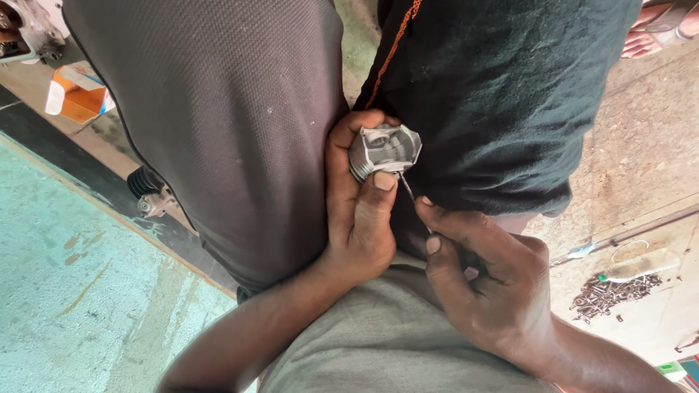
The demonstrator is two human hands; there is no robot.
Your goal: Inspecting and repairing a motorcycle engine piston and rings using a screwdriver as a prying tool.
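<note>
My left hand (357,200) grips a small grey metal piston (384,151), open side up, with the thumb pressed on its lower rim. It sits between my knees, against grey shorts (218,124) on the left and dark shorts (495,94) on the right. My right hand (484,280) pinches a thin metal pick (408,191) whose tip touches the piston's lower edge. Most of the pick is hidden inside the fingers.
A teal painted floor (80,291) lies at the lower left. An orange and white box (76,94) and a small ribbed engine part (149,193) rest on the ground at left. A pile of small screws (608,291) lies at right. Another person's sandalled foot (659,25) shows top right.
</note>
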